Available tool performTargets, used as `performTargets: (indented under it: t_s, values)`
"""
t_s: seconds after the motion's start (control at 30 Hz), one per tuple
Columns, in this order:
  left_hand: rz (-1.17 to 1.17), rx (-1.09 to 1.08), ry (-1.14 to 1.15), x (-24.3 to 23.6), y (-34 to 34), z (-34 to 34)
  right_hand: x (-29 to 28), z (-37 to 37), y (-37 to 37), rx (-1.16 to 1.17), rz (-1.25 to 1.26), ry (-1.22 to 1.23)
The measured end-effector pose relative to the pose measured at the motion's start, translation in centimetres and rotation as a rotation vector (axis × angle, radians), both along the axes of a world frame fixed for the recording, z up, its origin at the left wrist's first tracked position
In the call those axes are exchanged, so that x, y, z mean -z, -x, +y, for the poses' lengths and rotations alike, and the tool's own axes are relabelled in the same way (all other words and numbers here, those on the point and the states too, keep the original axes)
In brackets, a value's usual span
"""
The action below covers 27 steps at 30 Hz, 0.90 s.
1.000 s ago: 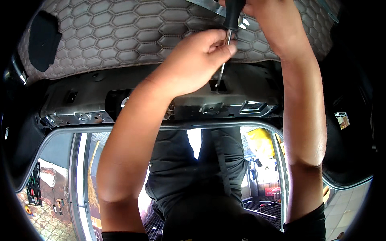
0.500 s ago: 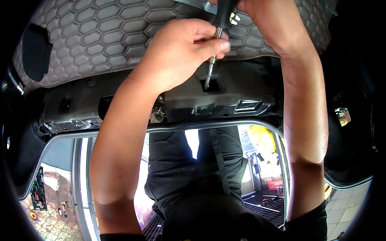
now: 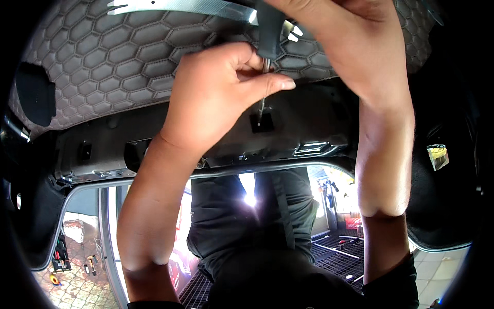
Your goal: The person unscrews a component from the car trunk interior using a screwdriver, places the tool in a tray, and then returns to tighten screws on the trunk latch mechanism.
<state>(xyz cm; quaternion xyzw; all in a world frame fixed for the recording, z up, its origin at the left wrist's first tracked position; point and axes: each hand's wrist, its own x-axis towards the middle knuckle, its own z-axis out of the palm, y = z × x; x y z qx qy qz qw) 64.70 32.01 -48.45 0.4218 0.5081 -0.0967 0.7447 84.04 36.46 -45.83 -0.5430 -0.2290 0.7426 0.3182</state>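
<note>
A screwdriver (image 3: pixel 269 33) with a dark handle and thin metal shaft points down at a square hole (image 3: pixel 265 122) in the black metal panel (image 3: pixel 226 135). Its tip lies at that hole; how deep it sits I cannot tell. My right hand (image 3: pixel 339 26) is closed at the top of the handle, its fingers partly cut off by the upper edge. Lower down, my left hand (image 3: pixel 211 92) has its fingers curled around the shaft just under the handle, with the thumb lying across it.
A silver strip with forked ends (image 3: pixel 180 11) lies on the quilted grey lining (image 3: pixel 103 72). White prongs (image 3: pixel 294 32) show beside the handle. A rubber-edged frame (image 3: pixel 288 162) runs below the panel. Several tools (image 3: pixel 62 252) are on the tiled floor at lower left.
The view has shifted, showing more of the silver strip. My left thumb is now stretched further across the shaft, and the screwdriver leans less. Its tip stays at the square hole.
</note>
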Motion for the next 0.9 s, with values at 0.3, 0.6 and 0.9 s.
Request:
performTargets:
  t_s: [0.3,0.6,0.9]
  values:
    - [-0.116,-0.213,0.215,-0.1,0.9,0.6,3.2,-3.0,0.7,0.123,-0.07,-0.146]
    - [-0.249,-0.023,0.191,0.9,1.8,1.4,4.5,-2.6,1.9,0.088,-0.087,-0.116]
    - [-0.232,-0.12,-0.07,1.8,2.1,-0.4,5.8,-2.6,2.1,0.107,-0.09,-0.082]
